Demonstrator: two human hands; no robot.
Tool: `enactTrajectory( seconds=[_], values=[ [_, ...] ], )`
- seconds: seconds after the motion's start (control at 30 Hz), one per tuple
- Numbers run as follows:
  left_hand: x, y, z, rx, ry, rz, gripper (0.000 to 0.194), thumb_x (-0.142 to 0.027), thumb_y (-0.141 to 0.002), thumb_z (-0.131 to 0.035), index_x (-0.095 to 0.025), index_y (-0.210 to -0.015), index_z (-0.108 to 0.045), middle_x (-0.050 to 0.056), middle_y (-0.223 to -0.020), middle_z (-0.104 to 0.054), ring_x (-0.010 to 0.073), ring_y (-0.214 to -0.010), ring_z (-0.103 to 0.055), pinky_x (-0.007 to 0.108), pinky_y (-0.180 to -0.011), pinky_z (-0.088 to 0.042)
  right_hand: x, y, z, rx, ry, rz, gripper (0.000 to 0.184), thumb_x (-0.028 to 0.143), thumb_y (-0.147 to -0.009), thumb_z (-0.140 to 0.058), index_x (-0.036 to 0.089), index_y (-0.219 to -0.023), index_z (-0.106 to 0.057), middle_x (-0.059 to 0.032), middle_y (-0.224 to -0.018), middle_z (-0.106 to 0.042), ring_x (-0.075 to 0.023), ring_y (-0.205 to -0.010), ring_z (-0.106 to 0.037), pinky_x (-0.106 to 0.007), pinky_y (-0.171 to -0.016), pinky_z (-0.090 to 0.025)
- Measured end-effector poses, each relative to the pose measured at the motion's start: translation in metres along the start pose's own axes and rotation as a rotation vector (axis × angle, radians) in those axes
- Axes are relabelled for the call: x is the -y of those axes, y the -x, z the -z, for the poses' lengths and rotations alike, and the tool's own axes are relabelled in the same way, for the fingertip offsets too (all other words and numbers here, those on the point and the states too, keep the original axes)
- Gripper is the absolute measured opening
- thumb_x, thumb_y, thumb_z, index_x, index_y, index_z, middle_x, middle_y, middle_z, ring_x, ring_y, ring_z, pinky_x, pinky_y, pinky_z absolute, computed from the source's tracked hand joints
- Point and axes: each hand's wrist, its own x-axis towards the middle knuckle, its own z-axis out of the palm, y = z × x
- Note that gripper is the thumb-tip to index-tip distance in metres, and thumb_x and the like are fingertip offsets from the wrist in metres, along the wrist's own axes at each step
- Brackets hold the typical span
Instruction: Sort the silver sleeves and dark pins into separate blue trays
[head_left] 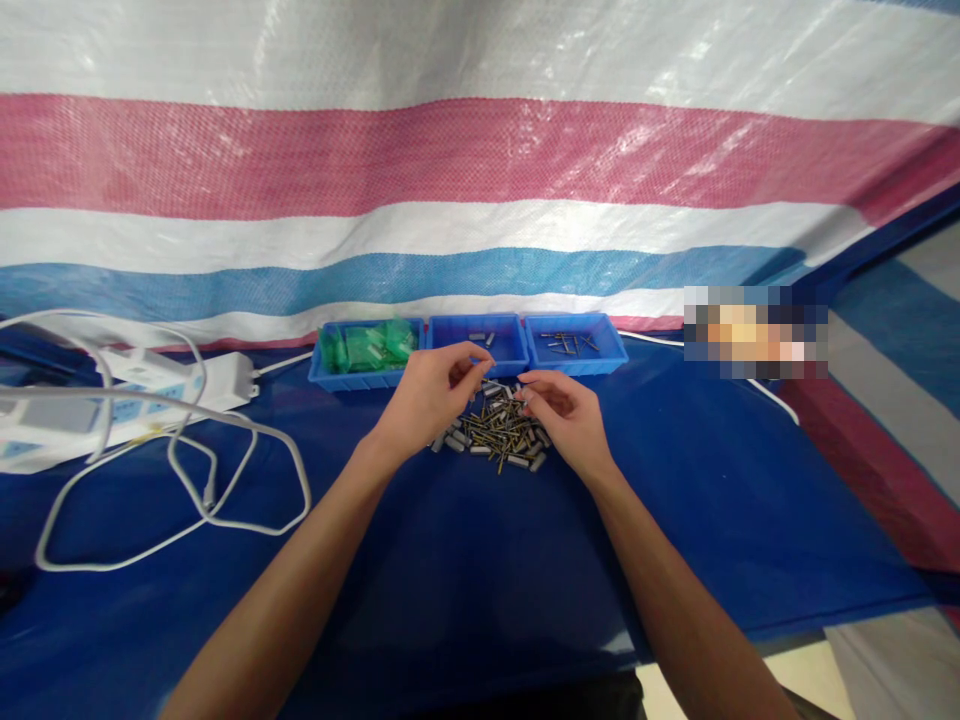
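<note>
A loose pile of brass-coloured screws (498,432) and short grey metal cylinders (518,461) lies on the blue table. Over the pile's left side, my left hand (442,388) is closed in a pinch near the middle bin's front edge; what its fingertips hold, if anything, is too small to make out. My right hand (568,412) pinches thumb and forefinger together at the pile's upper right, and a tiny piece there cannot be identified. Behind the pile, the middle blue bin (448,330) contains a few grey cylinders. Several screws lie in the right blue bin (611,342).
Green plastic packets (367,346) fill the left blue bin (352,381). White power strips (225,383) and a looped white cable (292,465) occupy the table's left side. A striped tarp (480,155) hangs behind the bins. A blurred patch (750,330) covers something at right.
</note>
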Motion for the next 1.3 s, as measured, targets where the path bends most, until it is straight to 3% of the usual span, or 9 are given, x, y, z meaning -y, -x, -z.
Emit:
enactTrajectory(
  seconds=[0.3, 0.47, 0.67, 0.77, 0.9, 1.0, 1.13, 1.3],
  values=[
    [-0.001, 0.003, -0.005, 0.074, 0.372, 0.059, 0.018, -0.021, -0.083, -0.076, -0.015, -0.1, -0.073, 0.006, -0.091, -0.081, 0.0198, -0.086, -0.079, 0.032, -0.086, -0.065, 0.011, 0.002, -0.003, 0.091, -0.187, -0.099, 0.038, 0.043, -0.076, -0.088, 0.027, -0.109, -0.077, -0.0013, -0.087, -0.081, -0.0179, -0.069, -0.073, -0.032, -0.066, -0.061],
    [0.002, 0.003, -0.008, 0.11, 0.391, 0.064, 0.021, -0.02, -0.08, -0.079, -0.015, -0.1, -0.072, 0.006, -0.091, -0.081, 0.0204, -0.087, -0.08, 0.034, -0.088, -0.066, 0.013, 0.002, -0.004, 0.09, -0.222, -0.143, 0.031, 0.047, -0.074, -0.089, 0.024, -0.093, -0.08, -0.0017, -0.081, -0.081, -0.0172, -0.066, -0.072, -0.032, -0.065, -0.061],
    [0.002, 0.004, -0.009, 0.137, 0.356, 0.025, 0.02, -0.018, -0.083, -0.076, -0.015, -0.103, -0.073, 0.006, -0.093, -0.081, 0.0191, -0.089, -0.08, 0.03, -0.089, -0.065, 0.009, 0.001, -0.004, 0.081, -0.266, -0.154, 0.026, 0.043, -0.075, -0.09, 0.023, -0.09, -0.082, -0.0024, -0.081, -0.081, -0.0165, -0.066, -0.073, -0.031, -0.067, -0.061],
    [0.005, 0.003, -0.006, 0.179, 0.267, 0.007, 0.02, -0.018, -0.086, -0.072, -0.016, -0.106, -0.073, 0.005, -0.096, -0.081, 0.0179, -0.088, -0.079, 0.029, -0.087, -0.064, 0.008, -0.001, -0.003, 0.032, -0.244, -0.136, 0.026, 0.043, -0.074, -0.09, 0.024, -0.09, -0.083, -0.0028, -0.082, -0.081, -0.0177, -0.068, -0.074, -0.033, -0.069, -0.063],
    [0.015, 0.003, -0.005, 0.261, -0.035, -0.031, 0.016, -0.016, -0.088, -0.069, -0.017, -0.101, -0.077, 0.005, -0.094, -0.08, 0.0183, -0.082, -0.076, 0.029, -0.081, -0.061, 0.007, -0.004, 0.001, -0.196, -0.129, -0.019, 0.028, 0.044, -0.073, -0.09, 0.024, -0.09, -0.082, -0.0031, -0.083, -0.081, -0.0198, -0.068, -0.074, -0.038, -0.071, -0.064],
    [0.022, 0.004, -0.008, 0.321, -0.238, -0.081, 0.016, -0.014, -0.088, -0.07, -0.018, -0.1, -0.079, 0.007, -0.094, -0.079, 0.0207, -0.086, -0.074, 0.03, -0.082, -0.058, 0.004, -0.005, 0.007, -0.333, -0.016, 0.085, 0.026, 0.042, -0.081, -0.083, 0.023, -0.098, -0.08, -0.0063, -0.097, -0.082, -0.0228, -0.08, -0.077, -0.04, -0.077, -0.065],
    [0.023, 0.006, -0.013, 0.36, -0.394, -0.068, 0.02, -0.009, -0.086, -0.068, -0.02, -0.098, -0.08, 0.008, -0.099, -0.078, 0.023, -0.09, -0.073, 0.031, -0.083, -0.055, -0.002, -0.007, 0.013, -0.377, 0.047, 0.121, 0.033, 0.037, -0.086, -0.078, 0.024, -0.117, -0.076, -0.0105, -0.124, -0.078, -0.0269, -0.104, -0.076, -0.041, -0.082, -0.064],
    [0.023, 0.007, -0.014, 0.373, -0.442, -0.024, 0.023, -0.005, -0.086, -0.063, -0.021, -0.096, -0.078, 0.008, -0.098, -0.077, 0.0229, -0.088, -0.071, 0.03, -0.078, -0.052, -0.002, -0.007, 0.011, -0.353, -0.016, 0.091, 0.032, 0.033, -0.085, -0.077, 0.024, -0.115, -0.074, -0.0096, -0.121, -0.078, -0.0236, -0.093, -0.077, -0.039, -0.079, -0.064]
  ],
)
